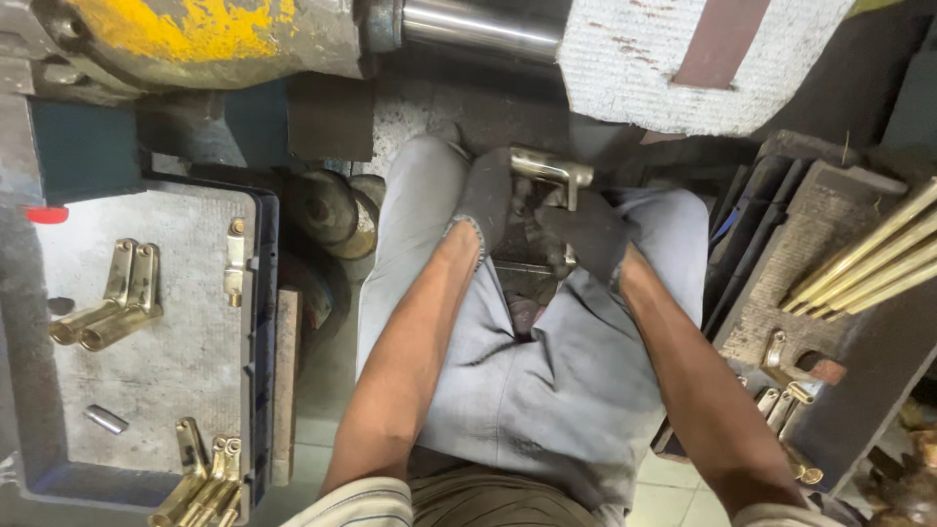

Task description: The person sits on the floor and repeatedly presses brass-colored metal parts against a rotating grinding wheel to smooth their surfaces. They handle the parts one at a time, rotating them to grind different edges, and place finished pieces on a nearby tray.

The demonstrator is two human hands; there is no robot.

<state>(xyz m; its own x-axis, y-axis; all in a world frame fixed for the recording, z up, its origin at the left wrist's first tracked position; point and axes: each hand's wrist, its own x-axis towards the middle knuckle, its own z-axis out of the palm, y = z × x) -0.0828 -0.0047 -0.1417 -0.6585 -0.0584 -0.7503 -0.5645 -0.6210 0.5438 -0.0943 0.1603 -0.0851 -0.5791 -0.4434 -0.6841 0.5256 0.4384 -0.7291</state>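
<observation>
gripping a brass fitting (pixel 549 176) together above the knees, the gloved left hand (pixel 485 200) and right hand (pixel 584 234) are both closed on it. a grey tray (pixel 185 322) with more brass pieces (pixel 109 310) lies left; brass rods (pixel 869 263) lie right.

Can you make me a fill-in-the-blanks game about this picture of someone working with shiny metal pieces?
1. Both hands, the left hand and the right hand, wear dark ____.
2. Together they hold one shiny metal ____.
3. The grey tray of brass handles lies on the person's ____ side.
4. The long brass rods lie on the person's ____ side.

Missing words: gloves; handle; left; right
</observation>
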